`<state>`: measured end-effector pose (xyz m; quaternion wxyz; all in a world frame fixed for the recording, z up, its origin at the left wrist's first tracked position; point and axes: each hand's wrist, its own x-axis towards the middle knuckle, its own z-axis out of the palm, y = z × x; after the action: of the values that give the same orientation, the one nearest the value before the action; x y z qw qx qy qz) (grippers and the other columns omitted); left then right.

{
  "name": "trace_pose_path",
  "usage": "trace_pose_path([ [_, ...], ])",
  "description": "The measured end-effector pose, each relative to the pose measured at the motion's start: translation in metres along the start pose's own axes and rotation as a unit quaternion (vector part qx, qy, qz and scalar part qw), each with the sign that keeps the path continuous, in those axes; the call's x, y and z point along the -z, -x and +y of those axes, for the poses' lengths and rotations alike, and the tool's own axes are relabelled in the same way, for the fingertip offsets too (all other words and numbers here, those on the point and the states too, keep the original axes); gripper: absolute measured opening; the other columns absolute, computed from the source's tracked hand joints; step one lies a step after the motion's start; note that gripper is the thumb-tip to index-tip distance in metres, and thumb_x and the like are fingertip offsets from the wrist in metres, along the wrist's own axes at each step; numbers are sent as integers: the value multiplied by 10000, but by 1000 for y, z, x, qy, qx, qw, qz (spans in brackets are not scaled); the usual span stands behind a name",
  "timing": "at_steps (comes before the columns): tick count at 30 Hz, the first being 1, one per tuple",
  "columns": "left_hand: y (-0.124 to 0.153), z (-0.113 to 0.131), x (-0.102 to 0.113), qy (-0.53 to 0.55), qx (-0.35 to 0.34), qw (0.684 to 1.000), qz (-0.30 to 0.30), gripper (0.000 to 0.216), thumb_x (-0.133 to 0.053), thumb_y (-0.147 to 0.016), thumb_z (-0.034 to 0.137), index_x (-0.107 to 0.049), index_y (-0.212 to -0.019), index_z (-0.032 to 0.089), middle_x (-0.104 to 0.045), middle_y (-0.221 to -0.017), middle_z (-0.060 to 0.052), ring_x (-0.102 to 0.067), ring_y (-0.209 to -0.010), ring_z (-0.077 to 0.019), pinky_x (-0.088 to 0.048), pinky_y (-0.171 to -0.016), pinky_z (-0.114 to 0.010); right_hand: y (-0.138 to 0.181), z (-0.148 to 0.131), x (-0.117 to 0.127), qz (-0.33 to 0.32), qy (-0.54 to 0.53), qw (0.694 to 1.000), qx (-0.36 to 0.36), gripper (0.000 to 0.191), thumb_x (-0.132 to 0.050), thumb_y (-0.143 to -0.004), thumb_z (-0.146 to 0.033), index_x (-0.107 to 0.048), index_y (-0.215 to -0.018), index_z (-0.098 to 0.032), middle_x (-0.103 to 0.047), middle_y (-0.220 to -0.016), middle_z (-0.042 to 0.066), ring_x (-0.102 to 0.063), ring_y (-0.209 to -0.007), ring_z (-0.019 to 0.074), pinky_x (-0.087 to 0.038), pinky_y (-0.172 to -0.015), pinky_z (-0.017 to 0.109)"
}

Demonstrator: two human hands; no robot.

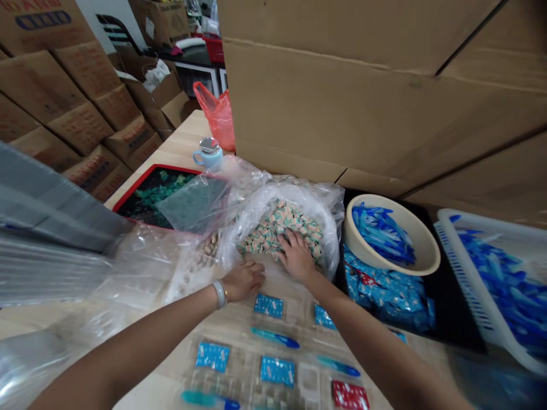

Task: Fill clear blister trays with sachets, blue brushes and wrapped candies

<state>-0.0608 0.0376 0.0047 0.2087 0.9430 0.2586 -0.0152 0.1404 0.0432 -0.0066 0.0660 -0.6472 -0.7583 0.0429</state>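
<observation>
My right hand (297, 255) reaches into a clear plastic bag (290, 193) full of small green, pink and white wrapped sweets (273, 228), fingers curled into the pile. My left hand (244, 279), with a pale bracelet on the wrist, rests closed at the bag's near edge on the table. In front of my arms lies a clear tray with compartments (277, 353) that holds blue packets (269, 305), a red packet (349, 395) and blue pens (276, 337).
A beige bowl (423, 250) of blue sticks stands right of the bag, above a black tray of blue packets (387, 290). A white basket (482, 273) of blue items is far right. A red-rimmed tray (147, 173), a blue mug (209, 154), an orange bag (220, 117) and cardboard boxes (342, 97) stand behind.
</observation>
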Motion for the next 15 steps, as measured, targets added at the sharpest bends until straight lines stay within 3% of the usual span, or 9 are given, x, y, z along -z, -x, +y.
trace_pose_path([
  [3,-6,-5,10,57,16,998,23,208,-424,-810,213,-608,-907,202,-583,-981,-38,-491,-923,-163,-396,-815,-298,24,1,-5,-31,-39,995,82,450,-473,-798,-322,-403,-1234,-234,-401,-1264,75,-312,-1162,245,-272,-967,410],
  [5,-16,-8,19,80,44,993,74,246,-388,-824,190,-597,-955,195,-584,-993,-44,-498,-944,-150,-399,-841,-281,31,4,-3,-47,-73,989,119,427,-436,-819,-292,-396,-1239,-227,-422,-1248,68,-334,-1157,220,-294,-965,389],
  [7,-28,-11,24,64,101,983,140,291,-365,-831,185,-547,-1057,199,-537,-1109,-58,-471,-1020,-161,-388,-881,-301,31,7,0,-44,-103,987,117,396,-384,-842,-265,-402,-1234,-212,-419,-1252,69,-354,-1149,202,-321,-954,373],
  [9,-37,-11,21,16,172,968,182,342,-382,-824,209,-472,-1154,205,-436,-1245,-81,-402,-1121,-208,-366,-917,-370,28,10,1,-24,-114,991,72,380,-347,-850,-232,-419,-1220,-187,-438,-1231,86,-383,-1126,200,-343,-937,370],
  [11,-39,-8,11,-31,206,962,177,386,-429,-804,249,-435,-1188,212,-350,-1321,-89,-320,-1193,-254,-332,-943,-437,29,11,0,-20,-103,994,39,373,-347,-841,-197,-443,-1199,-160,-483,-1176,103,-411,-1094,210,-352,-924,376],
  [15,-25,-5,-14,-56,179,972,141,397,-466,-788,271,-444,-1180,208,-374,-1312,-71,-272,-1229,-253,-303,-980,-426,41,9,-3,-53,-83,992,78,362,-392,-821,-182,-467,-1174,-157,-513,-1142,97,-417,-1080,214,-349,-922,376],
])
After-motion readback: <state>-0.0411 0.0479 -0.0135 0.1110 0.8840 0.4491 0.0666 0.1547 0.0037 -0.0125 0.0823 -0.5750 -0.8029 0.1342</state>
